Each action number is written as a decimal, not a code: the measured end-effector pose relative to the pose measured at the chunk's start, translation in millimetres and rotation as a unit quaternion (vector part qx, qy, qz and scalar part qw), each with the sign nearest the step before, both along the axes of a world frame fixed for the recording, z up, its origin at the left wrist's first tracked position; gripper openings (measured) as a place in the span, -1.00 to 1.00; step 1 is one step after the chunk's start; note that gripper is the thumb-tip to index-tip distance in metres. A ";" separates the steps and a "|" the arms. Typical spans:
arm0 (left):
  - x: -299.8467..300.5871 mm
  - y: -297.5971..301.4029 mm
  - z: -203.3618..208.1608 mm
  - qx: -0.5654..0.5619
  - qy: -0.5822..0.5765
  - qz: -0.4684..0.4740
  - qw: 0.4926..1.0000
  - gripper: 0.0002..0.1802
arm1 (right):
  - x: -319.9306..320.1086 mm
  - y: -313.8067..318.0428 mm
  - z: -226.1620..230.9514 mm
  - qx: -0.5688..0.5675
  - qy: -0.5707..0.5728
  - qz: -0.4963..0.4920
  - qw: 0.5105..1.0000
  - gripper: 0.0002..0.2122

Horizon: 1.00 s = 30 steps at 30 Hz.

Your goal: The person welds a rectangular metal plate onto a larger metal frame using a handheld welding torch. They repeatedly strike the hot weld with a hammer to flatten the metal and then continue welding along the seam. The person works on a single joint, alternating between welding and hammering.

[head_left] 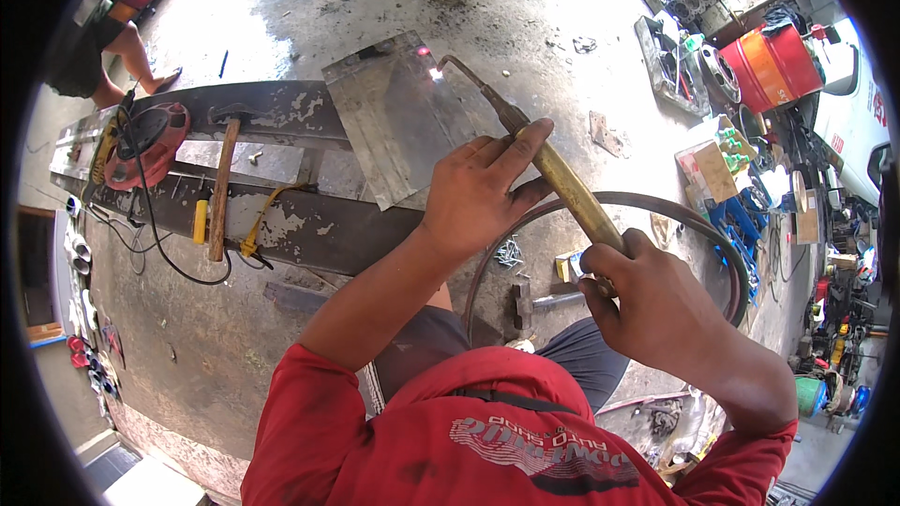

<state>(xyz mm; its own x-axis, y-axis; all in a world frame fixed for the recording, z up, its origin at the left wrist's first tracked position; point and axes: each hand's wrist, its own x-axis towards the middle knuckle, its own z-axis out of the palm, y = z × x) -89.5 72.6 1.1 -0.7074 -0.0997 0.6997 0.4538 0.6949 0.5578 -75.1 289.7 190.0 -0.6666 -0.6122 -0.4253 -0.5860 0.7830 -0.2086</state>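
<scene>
My left hand (483, 183) is closed round the front of a brass gas torch (572, 195). My right hand (647, 295) grips its rear end. The torch's thin bent nozzle points away from me to the upper left. Its tip is beside the top right corner of a flat grey metal sheet (389, 126), where a bright white spot and a red glow show on the edge. The sheet lies across a dark metal frame with peeling paint (300, 225). Whether the tip touches the sheet, I cannot tell.
On the frame lie a wooden-handled hammer (225, 187), a red power tool (150, 148) with a black cord, and a yellow-handled tool (201, 217). A hose (727, 244) loops beside my right arm. A sledgehammer (544, 304) and screws (509, 251) lie near my legs. Another person's leg (134, 56) shows far left.
</scene>
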 end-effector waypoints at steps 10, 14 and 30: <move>1.7 -0.2 3.5 -0.007 -0.012 0.003 1.000 -0.03 | 0.3 1.3 -1.8 -0.011 0.007 0.002 1.000 -0.82; -0.4 0.0 0.1 -0.002 -0.002 0.000 1.000 -0.03 | 0.0 1.2 -1.5 -0.006 0.000 0.002 1.000 -0.81; -0.2 1.2 1.4 0.000 -0.008 0.004 1.000 -0.04 | -1.4 1.6 -0.7 -0.005 -0.006 0.001 1.000 -0.80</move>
